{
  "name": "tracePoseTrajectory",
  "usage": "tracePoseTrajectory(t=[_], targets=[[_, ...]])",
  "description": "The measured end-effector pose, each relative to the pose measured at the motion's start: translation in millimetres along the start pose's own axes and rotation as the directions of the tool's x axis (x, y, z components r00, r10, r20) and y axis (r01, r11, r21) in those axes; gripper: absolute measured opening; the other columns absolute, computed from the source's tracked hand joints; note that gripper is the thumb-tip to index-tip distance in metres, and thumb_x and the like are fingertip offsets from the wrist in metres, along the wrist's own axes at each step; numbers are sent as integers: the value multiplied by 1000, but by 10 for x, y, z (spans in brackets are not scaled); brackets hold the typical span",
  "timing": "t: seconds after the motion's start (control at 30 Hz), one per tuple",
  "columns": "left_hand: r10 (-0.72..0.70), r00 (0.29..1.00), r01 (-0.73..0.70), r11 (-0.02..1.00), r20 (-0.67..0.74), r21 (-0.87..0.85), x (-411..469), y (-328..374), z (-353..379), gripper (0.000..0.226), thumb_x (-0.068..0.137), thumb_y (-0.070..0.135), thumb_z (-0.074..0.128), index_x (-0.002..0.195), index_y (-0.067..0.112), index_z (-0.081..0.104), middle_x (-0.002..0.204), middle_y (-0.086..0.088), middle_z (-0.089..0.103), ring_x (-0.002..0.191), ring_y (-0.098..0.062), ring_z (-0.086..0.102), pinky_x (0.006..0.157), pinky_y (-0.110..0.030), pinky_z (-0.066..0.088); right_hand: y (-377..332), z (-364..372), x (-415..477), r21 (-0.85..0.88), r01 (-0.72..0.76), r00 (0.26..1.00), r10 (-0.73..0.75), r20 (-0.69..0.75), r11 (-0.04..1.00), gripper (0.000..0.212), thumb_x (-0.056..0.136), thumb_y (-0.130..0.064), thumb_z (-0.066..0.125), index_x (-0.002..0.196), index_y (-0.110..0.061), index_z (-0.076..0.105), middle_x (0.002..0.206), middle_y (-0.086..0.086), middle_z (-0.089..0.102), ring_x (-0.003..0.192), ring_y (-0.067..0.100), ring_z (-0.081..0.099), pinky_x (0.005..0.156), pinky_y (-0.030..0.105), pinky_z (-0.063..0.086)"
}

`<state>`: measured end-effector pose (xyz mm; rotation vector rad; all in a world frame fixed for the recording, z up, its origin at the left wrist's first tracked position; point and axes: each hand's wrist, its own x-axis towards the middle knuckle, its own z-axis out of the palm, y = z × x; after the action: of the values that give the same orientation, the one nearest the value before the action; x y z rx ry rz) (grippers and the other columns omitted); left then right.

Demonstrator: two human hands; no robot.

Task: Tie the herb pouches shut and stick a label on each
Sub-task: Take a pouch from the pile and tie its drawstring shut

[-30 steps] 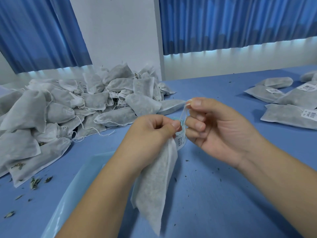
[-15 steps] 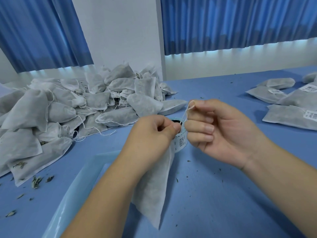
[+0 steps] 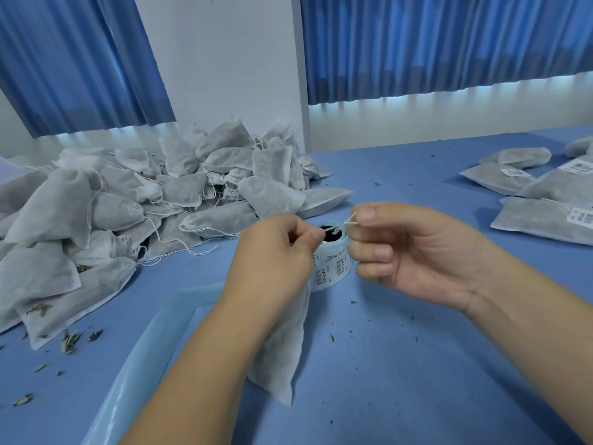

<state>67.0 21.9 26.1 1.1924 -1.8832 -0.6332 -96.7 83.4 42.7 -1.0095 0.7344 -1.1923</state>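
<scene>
White pouch [image 3: 279, 348] gripped in left hand [image 3: 272, 252], right hand [image 3: 417, 252] pinching its string [image 3: 350, 222], label roll [image 3: 333, 268] behind, heaped pouches [image 3: 128, 203]

— What colour is the flat worktop [image 3: 417, 348]?
— Plain mid-blue, flecked with dark green-brown herb crumbs [image 3: 69, 340] at lower left.
— And the heap of soft fabric pouches [image 3: 128, 203] on the left?
— Pale grey-white, darker where the filling shows through. The limp fabric pouch [image 3: 282, 348] at centre is the same, with a thin white string [image 3: 349, 222].
— The small paper label roll [image 3: 333, 268]?
— White with black barcodes and a pale teal edge. Along the top, deep blue pleated curtains [image 3: 449, 43] hang against a white wall [image 3: 224, 59].
</scene>
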Motion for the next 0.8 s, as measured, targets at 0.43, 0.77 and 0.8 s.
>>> tracePoseTrajectory(t=[0.43, 0.77, 0.8], targets=[[5, 938, -20, 999, 347, 39, -2, -112, -117, 17, 90, 48, 64, 84, 33, 67, 83, 16, 68, 79, 1, 60, 74, -17, 45, -84, -226, 57, -33, 87, 940, -93, -328, 996, 26, 71, -8, 63, 50, -20, 53, 54, -3, 36, 46, 10, 40, 41, 19, 33], [-39, 841, 32, 999, 540, 22, -86, 21, -269, 22, 74, 41, 82, 86, 25, 75, 85, -2, 73, 70, -7, 64, 71, -30, 54, -76, -383, 62, -195, 227, 769, -298, -565, 954, 19, 85, -12, 68, 71, -15, 56, 57, -2, 52, 49, 11, 53, 43, 20, 40], [-22, 876, 24, 1000, 482, 1, -94, 37, -251, 26, 69, 45, 79, 84, 25, 74, 83, -2, 72, 68, -7, 63, 68, -31, 53, -79, -353, 57, -263, 244, 751, -354, -557, 933, 20, 85, -14, 68, 71, -16, 56, 57, -2, 53, 50, 11, 54, 45, 20, 40]])
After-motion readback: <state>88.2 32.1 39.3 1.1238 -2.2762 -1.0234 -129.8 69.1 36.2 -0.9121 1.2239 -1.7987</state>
